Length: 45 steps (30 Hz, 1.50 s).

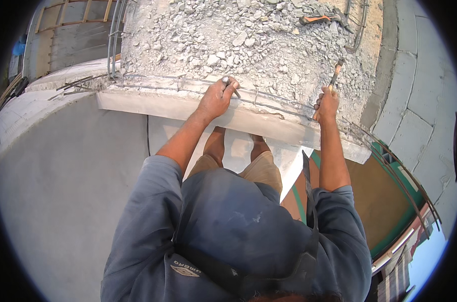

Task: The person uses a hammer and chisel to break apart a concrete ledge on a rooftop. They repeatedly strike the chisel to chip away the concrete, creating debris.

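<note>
My left hand point(216, 99) is closed around a metal chisel point(237, 93), whose rounded top end shows above the fist. The chisel's lower end points at the broken concrete edge point(198, 85), beside exposed steel bars; whether it touches is hard to tell. My right hand point(328, 104) grips a hammer point(334, 76) by its wooden handle, to the right of the chisel. The hammer's small dark head points away from me, over the rubble. Farther off, a second hammer point(317, 19) with an orange and black handle lies on the broken concrete.
Concrete rubble point(228, 41) covers the slab before me. Reinforcing bars point(115, 41) stand at the left corner, and long bent bars point(406, 177) jut out at the right. A block wall point(421, 83) rises on the right. A smooth grey wall point(81, 170) is at the left.
</note>
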Tool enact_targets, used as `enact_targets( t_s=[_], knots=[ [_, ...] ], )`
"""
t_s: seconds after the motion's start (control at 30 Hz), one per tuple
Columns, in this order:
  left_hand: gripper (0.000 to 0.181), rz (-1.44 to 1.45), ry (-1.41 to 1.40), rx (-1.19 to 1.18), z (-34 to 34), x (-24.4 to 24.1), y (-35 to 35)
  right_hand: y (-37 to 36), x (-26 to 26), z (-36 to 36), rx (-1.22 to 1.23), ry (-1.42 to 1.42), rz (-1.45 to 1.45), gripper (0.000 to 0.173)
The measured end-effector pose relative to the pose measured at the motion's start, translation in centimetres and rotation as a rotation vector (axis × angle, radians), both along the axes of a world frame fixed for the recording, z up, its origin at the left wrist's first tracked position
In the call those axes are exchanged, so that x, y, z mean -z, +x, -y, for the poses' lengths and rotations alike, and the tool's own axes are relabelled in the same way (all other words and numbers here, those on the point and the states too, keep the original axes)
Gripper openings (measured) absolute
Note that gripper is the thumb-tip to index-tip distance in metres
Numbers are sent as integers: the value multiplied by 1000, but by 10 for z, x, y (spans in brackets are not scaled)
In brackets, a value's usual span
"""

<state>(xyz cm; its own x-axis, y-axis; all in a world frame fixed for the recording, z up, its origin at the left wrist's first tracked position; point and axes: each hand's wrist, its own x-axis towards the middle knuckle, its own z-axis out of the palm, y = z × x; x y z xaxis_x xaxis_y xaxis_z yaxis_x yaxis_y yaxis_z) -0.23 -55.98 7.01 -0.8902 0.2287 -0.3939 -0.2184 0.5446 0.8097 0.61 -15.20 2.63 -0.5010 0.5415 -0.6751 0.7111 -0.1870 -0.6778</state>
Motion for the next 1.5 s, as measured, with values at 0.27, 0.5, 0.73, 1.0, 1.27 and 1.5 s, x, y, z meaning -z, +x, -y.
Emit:
enact_targets(
  t_s=[0.27, 0.5, 0.73, 1.0, 1.27, 1.5],
  knots=[
    [47, 28, 12, 250, -10, 17, -9, 145, -141, 100, -642, -3, 13, 39],
    [48, 136, -95, 284, -36, -1, -29, 67, -285, 130, -664, 53, -260, 37],
    [43, 175, -66, 265, -42, -15, -28, 52, -279, 153, -586, 184, -593, 38],
    [44, 116, -89, 264, -39, -2, -7, 28, -335, 143, -872, 333, -274, 39],
    [41, 60, -86, 310, -43, -4, -12, 93, -214, 143, -816, 552, -415, 44],
    [43, 114, -128, 247, -39, -3, -1, 8, -365, 140, -697, 317, -390, 42]
  ],
)
